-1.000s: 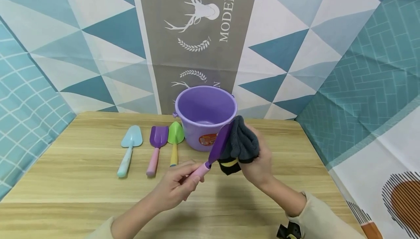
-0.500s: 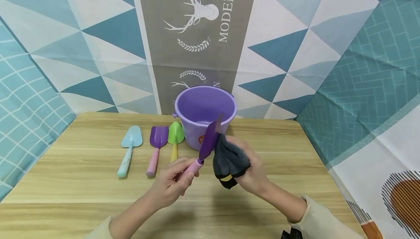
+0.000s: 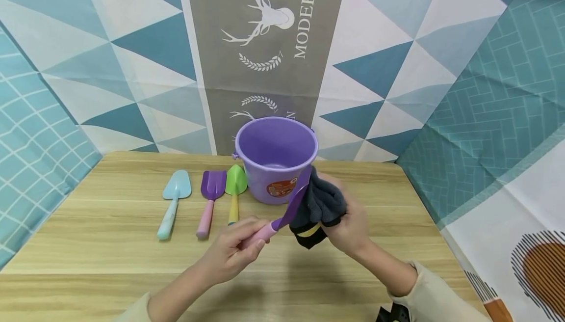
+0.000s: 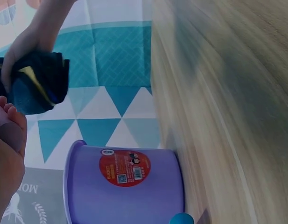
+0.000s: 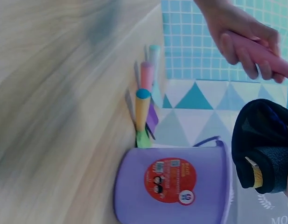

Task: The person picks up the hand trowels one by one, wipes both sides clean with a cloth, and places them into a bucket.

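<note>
My left hand [image 3: 234, 251] grips the pink handle of a toy shovel [image 3: 295, 206], its purple blade tilted up and to the right. My right hand [image 3: 350, 221] holds a bunched dark grey cloth [image 3: 324, 199] with a black and yellow edge, pressed against the blade's right side. Part of the blade is hidden by the cloth. Behind them stands a purple bucket [image 3: 271, 184] with a red-orange label. In the right wrist view, the left hand's fingers curl round the pink handle [image 5: 260, 53], and the folded cloth [image 5: 270, 163] is close to the camera.
Left of the bucket lie a light blue trowel [image 3: 175, 197], a purple shovel with a pink handle [image 3: 212, 194] and a green trowel with a yellow handle [image 3: 236, 184]. All rest on the wooden table [image 3: 110, 258]. Patterned cloth backdrops [image 3: 379, 27] stand behind and beside it.
The cloth slid down along the blade toward me, then back up and away. The shovel shifted left, then back right, and its blade turned a little. The bucket and the other tools stayed put.
</note>
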A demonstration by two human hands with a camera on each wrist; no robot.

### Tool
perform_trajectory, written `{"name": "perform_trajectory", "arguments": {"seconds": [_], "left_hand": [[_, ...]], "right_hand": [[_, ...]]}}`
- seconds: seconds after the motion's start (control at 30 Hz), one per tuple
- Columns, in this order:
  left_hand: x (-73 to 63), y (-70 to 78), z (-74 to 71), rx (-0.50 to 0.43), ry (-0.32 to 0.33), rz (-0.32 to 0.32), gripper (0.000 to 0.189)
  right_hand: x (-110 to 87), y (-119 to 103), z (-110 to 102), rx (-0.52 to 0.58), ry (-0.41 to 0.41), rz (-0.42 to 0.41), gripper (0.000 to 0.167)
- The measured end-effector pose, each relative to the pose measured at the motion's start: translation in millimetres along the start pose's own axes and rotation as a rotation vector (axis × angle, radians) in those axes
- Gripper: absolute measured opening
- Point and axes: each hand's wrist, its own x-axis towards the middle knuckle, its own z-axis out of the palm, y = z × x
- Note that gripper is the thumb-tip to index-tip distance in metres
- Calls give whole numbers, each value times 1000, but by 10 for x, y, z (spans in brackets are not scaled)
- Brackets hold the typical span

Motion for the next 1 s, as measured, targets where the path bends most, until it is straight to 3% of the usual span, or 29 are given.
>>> {"name": "perform_trajectory", "arguments": {"seconds": [0.17,0.27,0.37,0.47,0.57,0.73,0.87,1.0], "left_hand": [[20,16,-8,11,11,7,29],[25,16,-13,11,12,26,27],[24,14,-22,11,13,24,28],[21,16,-40,21,20,2,31],[10,15,-59,31,23,-39,31],[-21,3,-57,47,20,-129,24],[-26,-1,-27,57,10,-161,26],[-8,8,-2,52,-7,-157,29]], "right_hand": [[-102,59,49,61,-158,12,66],[-139,94,61,37,-246,-15,64],[-146,122,57,44,-282,-33,64],[-116,133,31,85,-218,-20,60],[-57,118,-2,96,-68,-54,46],[92,31,-13,81,152,-233,39],[178,-26,22,36,189,-360,36],[182,-31,51,-114,178,-431,32]]}}
